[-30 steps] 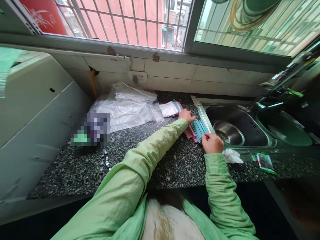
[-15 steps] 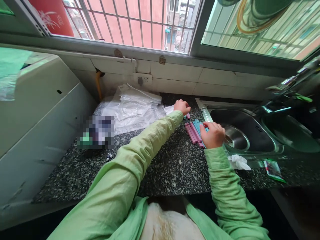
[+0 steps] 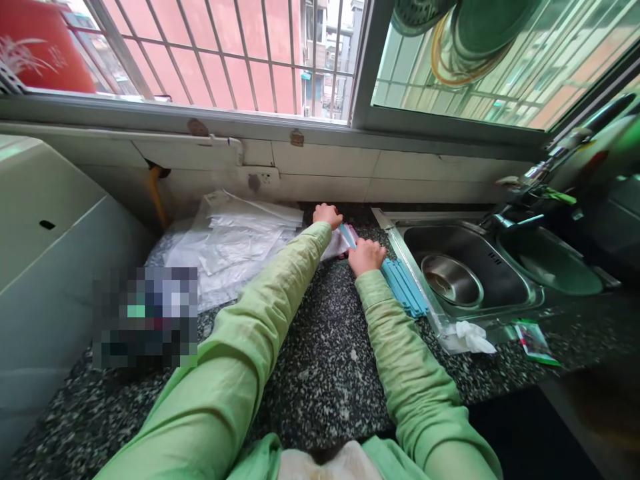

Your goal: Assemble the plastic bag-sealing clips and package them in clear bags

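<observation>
Right hand [image 3: 367, 256] moved off blue strips [image 3: 405, 287] to left-hand side, left hand [image 3: 327, 215] just beyond, both closed on pink-and-blue strips [image 3: 346, 237], grip unclear

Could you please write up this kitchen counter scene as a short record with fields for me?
Surface: black speckled stone counter under a barred window
Left hand: far back by the wall tiles, at the edge of the pile of clear plastic bags; grip cannot be told
Right hand: knuckles up, on pink and blue strips; grip hidden
Beside right hand: row of flat blue plastic strips along the sink edge
Sink: stainless steel sink holding a round metal bowl
Near sink front: crumpled white tissue
</observation>
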`<state>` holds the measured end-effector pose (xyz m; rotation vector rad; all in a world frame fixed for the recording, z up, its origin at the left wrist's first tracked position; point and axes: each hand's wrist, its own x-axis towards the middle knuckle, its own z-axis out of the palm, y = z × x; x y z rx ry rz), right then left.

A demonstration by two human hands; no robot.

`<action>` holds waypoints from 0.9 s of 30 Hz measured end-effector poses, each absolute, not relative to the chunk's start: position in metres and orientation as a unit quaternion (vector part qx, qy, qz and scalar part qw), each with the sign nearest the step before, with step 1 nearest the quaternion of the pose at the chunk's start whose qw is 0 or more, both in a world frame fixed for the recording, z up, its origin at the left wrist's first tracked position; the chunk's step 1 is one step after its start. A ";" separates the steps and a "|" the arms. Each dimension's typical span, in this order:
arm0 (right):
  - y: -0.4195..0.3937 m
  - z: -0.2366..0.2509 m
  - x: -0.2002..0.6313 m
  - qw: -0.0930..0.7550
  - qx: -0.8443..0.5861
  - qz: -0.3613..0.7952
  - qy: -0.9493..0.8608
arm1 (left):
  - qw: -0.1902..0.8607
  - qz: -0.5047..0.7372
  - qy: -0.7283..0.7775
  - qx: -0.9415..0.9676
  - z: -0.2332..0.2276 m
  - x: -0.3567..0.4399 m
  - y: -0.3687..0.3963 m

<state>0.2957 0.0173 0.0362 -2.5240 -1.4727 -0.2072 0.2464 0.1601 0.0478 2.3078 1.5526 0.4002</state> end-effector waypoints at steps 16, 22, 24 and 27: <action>0.025 0.021 0.302 0.069 -0.860 -0.051 -0.504 | 0.166 0.089 0.548 0.815 0.019 0.266 0.176; 0.026 0.018 0.305 0.065 -0.864 -0.044 -0.498 | 0.168 0.091 0.558 0.807 0.018 0.265 0.175; 0.026 0.018 0.304 0.069 -0.864 -0.047 -0.497 | 0.174 0.093 0.559 0.805 0.020 0.264 0.174; 0.025 0.021 0.302 0.083 -0.861 -0.057 -0.498 | 0.186 0.102 0.556 0.803 0.025 0.263 0.174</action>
